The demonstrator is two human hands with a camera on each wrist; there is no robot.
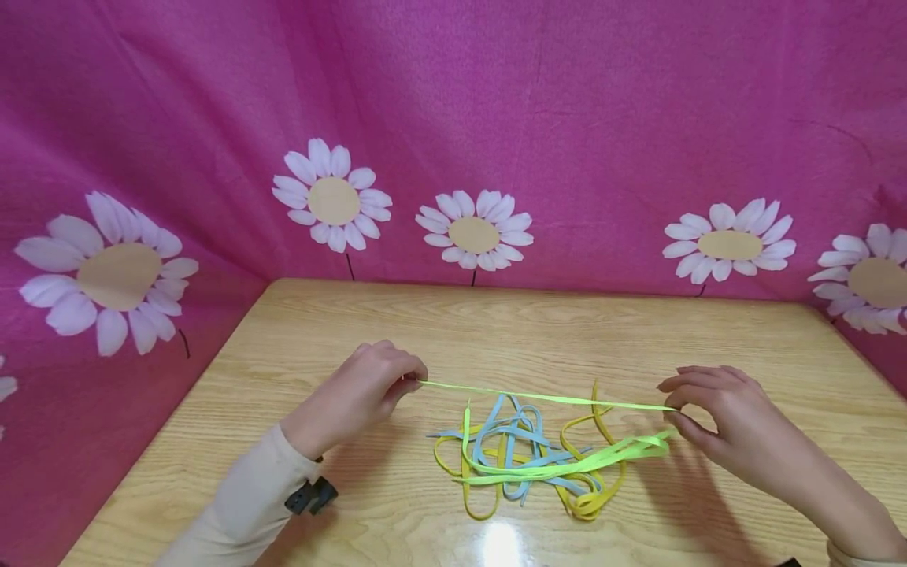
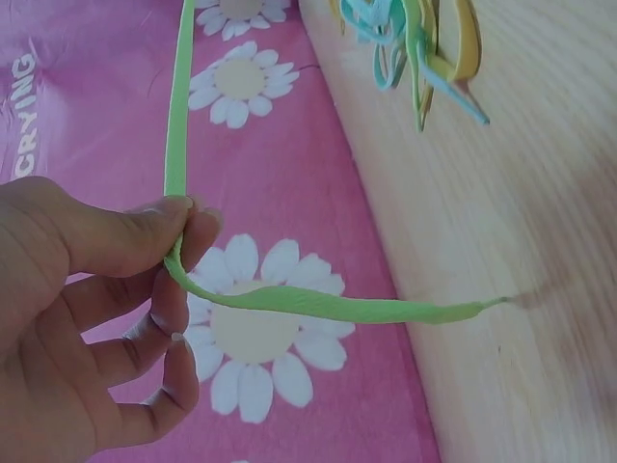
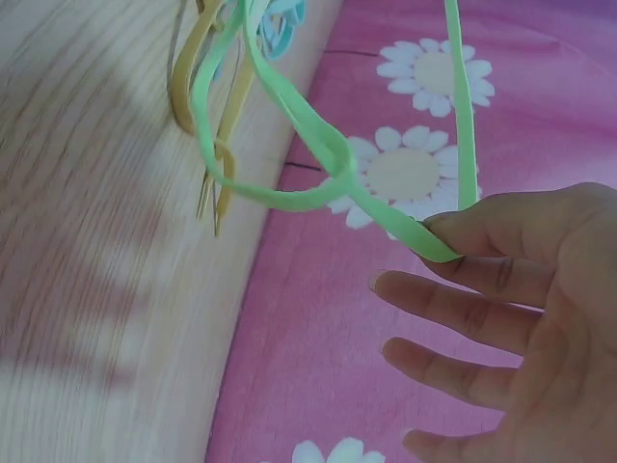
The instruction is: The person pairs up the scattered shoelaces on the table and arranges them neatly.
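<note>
A neon yellow-green shoelace (image 1: pixel 546 398) is stretched nearly straight between the two hands, above the table. My left hand (image 1: pixel 364 386) pinches it between thumb and index finger; in the left wrist view its short loose end (image 2: pixel 337 308) droops past the fingertips. At the other side, my right hand (image 1: pixel 723 409) pinches the lace with thumb and index finger, the other fingers spread. From that pinch more green lace (image 3: pixel 307 125) hangs in a loop. Below lie tangled blue laces (image 2: pixel 381 21) and mustard-yellow laces (image 1: pixel 588 505), with green strands across them.
The laces lie on a light wood-grain table (image 1: pixel 538 315). Pink cloth (image 1: pixel 567 102) printed with white daisies hangs behind the table and along its sides. A small black device (image 1: pixel 312 496) sits at the left wrist.
</note>
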